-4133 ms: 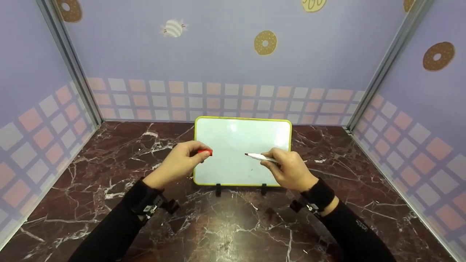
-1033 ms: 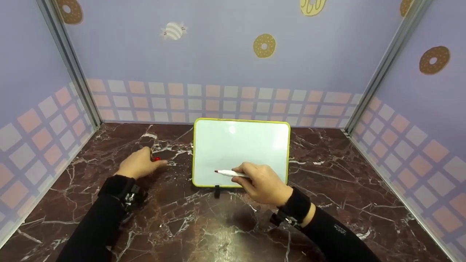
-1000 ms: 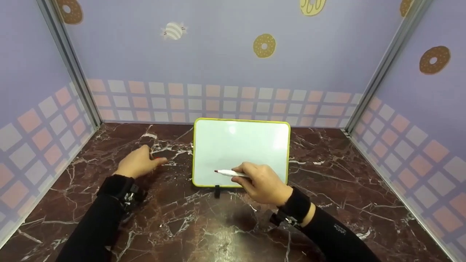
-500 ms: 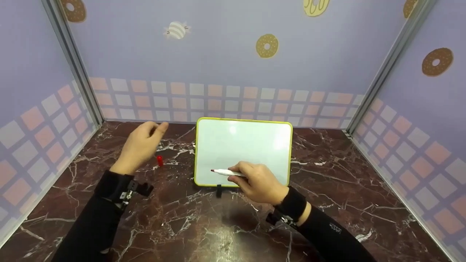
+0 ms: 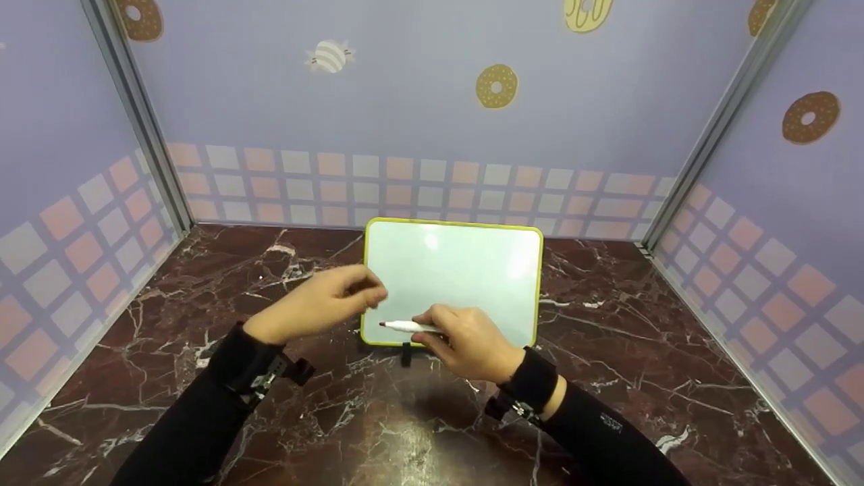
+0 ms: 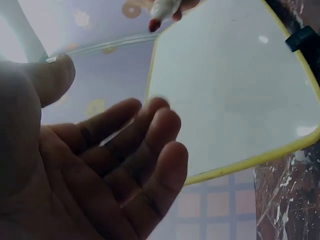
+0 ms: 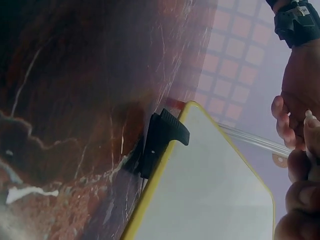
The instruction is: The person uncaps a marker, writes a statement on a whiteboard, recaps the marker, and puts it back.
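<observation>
At the far left, a purple wall panel printed with pink and white squares meets a grey metal corner post, one of two. Next comes the black left sleeve, cut off below, with a small camera on a black wristband. The left hand angles inward from it, thumb apart from four loosely bent fingers, holding nothing. In the head view its fingertips overlap the left edge of the one rectangular whiteboard with a yellow rim; whether they touch it cannot be told there. In front of the board's lower half lies the single white marker with a dark red tip, tip leftward; the left wrist view shows that tip against the wall, off the writing surface. The right hand pinches it between thumb and fingers, hiding its rear end, and also covers part of the board's lower edge, where one black clip shows. Behind it follow a second black wristband and the right sleeve, cut off below, above a dark red-brown marbled tabletop. The second post stands beyond.
</observation>
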`<state>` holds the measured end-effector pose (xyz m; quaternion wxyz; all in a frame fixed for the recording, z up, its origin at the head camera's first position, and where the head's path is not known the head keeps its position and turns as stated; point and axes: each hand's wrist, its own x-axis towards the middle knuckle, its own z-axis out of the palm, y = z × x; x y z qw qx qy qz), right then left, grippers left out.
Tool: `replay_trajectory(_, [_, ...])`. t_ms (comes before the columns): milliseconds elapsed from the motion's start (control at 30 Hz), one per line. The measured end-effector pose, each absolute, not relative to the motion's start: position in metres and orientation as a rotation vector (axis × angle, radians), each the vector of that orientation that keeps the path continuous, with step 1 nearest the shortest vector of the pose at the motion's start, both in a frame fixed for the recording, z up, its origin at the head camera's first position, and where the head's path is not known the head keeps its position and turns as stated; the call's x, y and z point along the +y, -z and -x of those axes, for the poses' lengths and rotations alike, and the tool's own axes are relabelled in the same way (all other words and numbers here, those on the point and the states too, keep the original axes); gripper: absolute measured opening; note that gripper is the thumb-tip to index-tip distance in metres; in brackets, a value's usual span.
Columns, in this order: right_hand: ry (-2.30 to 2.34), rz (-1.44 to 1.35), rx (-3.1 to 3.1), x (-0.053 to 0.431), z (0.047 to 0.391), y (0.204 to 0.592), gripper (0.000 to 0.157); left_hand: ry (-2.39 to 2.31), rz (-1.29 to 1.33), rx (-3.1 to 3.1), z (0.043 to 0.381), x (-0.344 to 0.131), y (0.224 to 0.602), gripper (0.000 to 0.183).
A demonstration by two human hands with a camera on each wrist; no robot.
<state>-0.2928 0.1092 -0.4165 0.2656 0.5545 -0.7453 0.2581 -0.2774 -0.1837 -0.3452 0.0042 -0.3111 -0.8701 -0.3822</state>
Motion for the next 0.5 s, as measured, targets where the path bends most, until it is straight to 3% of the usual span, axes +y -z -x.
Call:
replay_trajectory(333, [-0.65,-1.487,-2.004,0.108,0.293,0.421,0.021,1.022,1.199,-2.717,0.275,-0.164,0.36,0.028])
replay_trajectory(500, [-0.638,-1.478,-1.999,0.108,0.293,0.421,0.023,1.01,1.225,-2.683,0.277,-0.16,0.366,0.017])
